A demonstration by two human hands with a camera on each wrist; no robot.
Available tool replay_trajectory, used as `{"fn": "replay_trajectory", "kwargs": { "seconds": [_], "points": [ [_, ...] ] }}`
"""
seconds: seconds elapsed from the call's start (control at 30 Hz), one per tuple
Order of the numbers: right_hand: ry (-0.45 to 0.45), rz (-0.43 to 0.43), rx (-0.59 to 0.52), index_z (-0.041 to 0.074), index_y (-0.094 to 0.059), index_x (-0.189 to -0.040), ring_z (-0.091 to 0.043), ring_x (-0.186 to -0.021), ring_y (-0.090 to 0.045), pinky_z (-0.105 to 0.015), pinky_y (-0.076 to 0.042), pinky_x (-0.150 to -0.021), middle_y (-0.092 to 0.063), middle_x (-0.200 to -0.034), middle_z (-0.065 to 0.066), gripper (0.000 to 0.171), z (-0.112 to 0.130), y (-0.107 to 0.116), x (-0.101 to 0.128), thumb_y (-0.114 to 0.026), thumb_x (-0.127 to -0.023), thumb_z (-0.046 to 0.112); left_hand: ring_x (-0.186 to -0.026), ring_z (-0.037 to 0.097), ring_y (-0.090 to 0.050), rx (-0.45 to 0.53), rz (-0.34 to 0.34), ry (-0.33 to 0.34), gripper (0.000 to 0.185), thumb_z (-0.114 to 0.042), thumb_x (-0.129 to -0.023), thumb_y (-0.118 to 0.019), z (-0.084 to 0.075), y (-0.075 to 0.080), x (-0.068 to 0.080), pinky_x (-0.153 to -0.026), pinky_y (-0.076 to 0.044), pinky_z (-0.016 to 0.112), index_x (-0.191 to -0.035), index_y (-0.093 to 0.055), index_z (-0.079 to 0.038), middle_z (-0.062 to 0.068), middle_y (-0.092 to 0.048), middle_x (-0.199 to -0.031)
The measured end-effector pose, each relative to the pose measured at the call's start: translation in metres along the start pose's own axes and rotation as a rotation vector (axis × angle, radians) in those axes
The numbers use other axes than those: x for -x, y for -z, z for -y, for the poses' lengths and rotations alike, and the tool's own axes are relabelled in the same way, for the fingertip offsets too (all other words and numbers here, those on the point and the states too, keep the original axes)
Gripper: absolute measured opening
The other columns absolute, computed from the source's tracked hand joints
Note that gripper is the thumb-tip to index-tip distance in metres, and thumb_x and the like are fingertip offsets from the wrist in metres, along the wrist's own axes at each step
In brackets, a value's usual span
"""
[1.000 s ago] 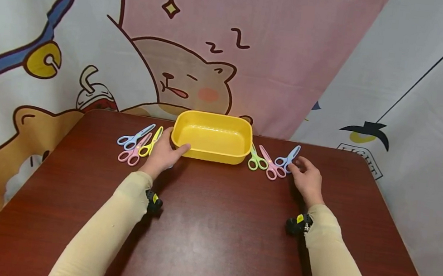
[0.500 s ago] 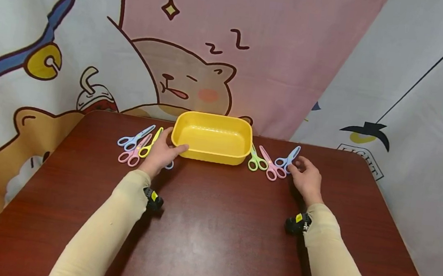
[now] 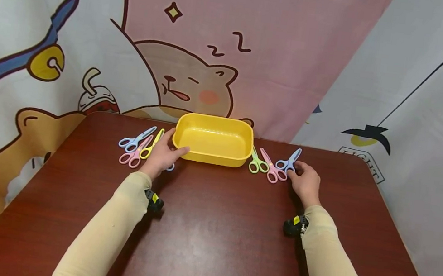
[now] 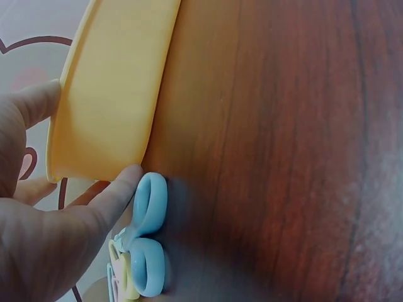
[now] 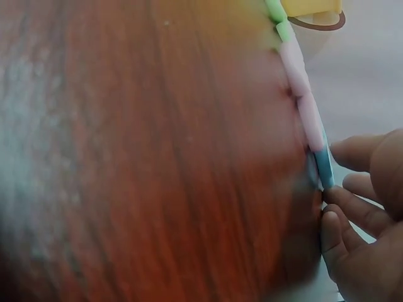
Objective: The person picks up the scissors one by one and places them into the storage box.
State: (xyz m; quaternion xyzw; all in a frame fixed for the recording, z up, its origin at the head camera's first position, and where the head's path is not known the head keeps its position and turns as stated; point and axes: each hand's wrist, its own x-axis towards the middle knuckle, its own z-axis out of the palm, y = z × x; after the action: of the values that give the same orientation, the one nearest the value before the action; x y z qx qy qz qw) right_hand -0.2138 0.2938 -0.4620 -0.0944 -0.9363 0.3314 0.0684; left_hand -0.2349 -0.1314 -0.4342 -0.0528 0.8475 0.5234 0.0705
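At the near left corner of a yellow plastic bin [image 3: 215, 159], my left hand [image 3: 161, 153] grips it, thumb at the rim and other fingers around the end. In the left wrist view the thumb [image 4: 41, 104] meets the rim while one fingertip lies at the lower corner. Blue scissors [image 4: 151, 201] lie right under that hand, mostly hidden in the head view. My right hand [image 3: 305, 181] is at the handles of light blue scissors [image 3: 287, 161]. In the right wrist view its curved fingers [image 5: 359, 151] stand apart around the handle end, one fingertip right at the blue plastic.
Left of the bin lie blue scissors [image 3: 136, 139], pink scissors [image 3: 136, 153] and yellow scissors [image 3: 151, 146]. Green scissors [image 3: 257, 162] and pink scissors [image 3: 273, 167] lie to its right. All rest on the dark wooden table [image 3: 211, 228], before a cartoon curtain [image 3: 297, 51].
My right hand has shifted slightly left, its fingers closer over the handle of the light blue scissors. The left hand and the bin hold their places. The head view has shifted slightly.
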Motion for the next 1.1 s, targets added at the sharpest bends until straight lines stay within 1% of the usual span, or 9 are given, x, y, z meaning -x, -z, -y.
{"fn": "replay_trajectory", "kwargs": {
  "seconds": [0.17, 0.33, 0.5, 0.63, 0.73, 0.87, 1.0, 1.1],
  "points": [
    [0.004, -0.02, 0.012, -0.009, -0.059, -0.135, -0.046, -0.116, -0.057, -0.059, -0.04, -0.106, -0.063, -0.126, -0.032, 0.043, 0.0029, -0.0012, 0.0003, -0.067, -0.098, 0.011, -0.148, 0.036, -0.036, -0.055, 0.005, -0.005, 0.091, -0.036, -0.097, -0.071, -0.0002, -0.0001, -0.0005, -0.122, -0.032, 0.049, -0.167, -0.017, -0.015, 0.016, -0.027, -0.168],
    [-0.005, -0.027, 0.011, -0.01, -0.06, -0.133, -0.046, -0.114, -0.056, -0.059, -0.039, -0.106, -0.063, -0.124, -0.032, 0.041, 0.0045, -0.0016, -0.0002, -0.066, -0.098, 0.011, -0.149, 0.036, -0.036, -0.061, 0.002, -0.002, 0.091, -0.036, -0.097, -0.072, -0.0006, -0.0006, -0.0004, -0.123, -0.032, 0.049, -0.166, -0.018, -0.015, 0.015, -0.027, -0.168],
    [0.001, -0.045, 0.04, -0.011, -0.062, -0.13, -0.046, -0.112, -0.057, -0.058, -0.038, -0.105, -0.062, -0.122, -0.032, 0.039, 0.003, -0.0027, -0.0011, -0.066, -0.098, 0.01, -0.15, 0.036, -0.034, -0.067, 0.005, 0.003, 0.091, -0.037, -0.097, -0.072, -0.0014, 0.0002, -0.0013, -0.123, -0.03, 0.05, -0.166, -0.017, -0.014, 0.016, -0.026, -0.168],
    [-0.009, -0.055, 0.059, -0.011, -0.064, -0.128, -0.048, -0.114, -0.055, -0.059, -0.039, -0.105, -0.06, -0.123, -0.033, 0.037, -0.0001, -0.0028, -0.0023, -0.065, -0.098, 0.011, -0.15, 0.037, -0.033, -0.073, 0.008, 0.01, 0.09, -0.037, -0.098, -0.071, -0.0019, 0.001, -0.0028, -0.123, -0.03, 0.052, -0.167, -0.017, -0.015, 0.016, -0.026, -0.168],
    [-0.018, -0.067, 0.066, -0.011, -0.066, -0.124, -0.049, -0.117, -0.053, -0.06, -0.037, -0.108, -0.061, -0.12, -0.034, 0.034, -0.0027, -0.0018, -0.0034, -0.065, -0.098, 0.011, -0.15, 0.038, -0.034, -0.081, 0.007, 0.011, 0.09, -0.036, -0.098, -0.071, -0.0021, 0.001, -0.0033, -0.123, -0.031, 0.052, -0.167, -0.017, -0.015, 0.016, -0.026, -0.168],
    [-0.045, -0.087, 0.054, -0.011, -0.068, -0.119, -0.049, -0.12, -0.052, -0.058, -0.036, -0.109, -0.063, -0.116, -0.034, 0.032, -0.0045, 0.0006, -0.0039, -0.063, -0.097, 0.012, -0.145, 0.038, -0.04, -0.102, 0.004, -0.001, 0.09, -0.037, -0.097, -0.072, -0.0027, 0.0005, -0.0032, -0.121, -0.034, 0.051, -0.166, -0.018, -0.014, 0.017, -0.028, -0.167],
    [-0.087, -0.071, 0.036, -0.013, -0.067, -0.119, -0.049, -0.12, -0.049, -0.058, -0.037, -0.107, -0.062, -0.117, -0.034, 0.038, -0.0034, 0.0026, -0.0026, -0.064, -0.098, 0.018, -0.142, 0.038, -0.043, -0.113, 0.0, -0.011, 0.091, -0.037, -0.097, -0.072, -0.003, 0.0002, -0.0032, -0.121, -0.035, 0.051, -0.166, -0.019, -0.014, 0.018, -0.029, -0.167],
    [-0.106, -0.038, 0.055, -0.014, -0.065, -0.121, -0.049, -0.123, -0.046, -0.058, -0.037, -0.107, -0.058, -0.12, -0.034, 0.045, -0.0023, 0.0022, -0.0022, -0.067, -0.097, 0.025, -0.142, 0.038, -0.043, -0.108, -0.001, -0.008, 0.09, -0.037, -0.097, -0.072, -0.0031, 0.0002, -0.0032, -0.121, -0.034, 0.051, -0.166, -0.019, -0.014, 0.017, -0.029, -0.167]
  ]
}}
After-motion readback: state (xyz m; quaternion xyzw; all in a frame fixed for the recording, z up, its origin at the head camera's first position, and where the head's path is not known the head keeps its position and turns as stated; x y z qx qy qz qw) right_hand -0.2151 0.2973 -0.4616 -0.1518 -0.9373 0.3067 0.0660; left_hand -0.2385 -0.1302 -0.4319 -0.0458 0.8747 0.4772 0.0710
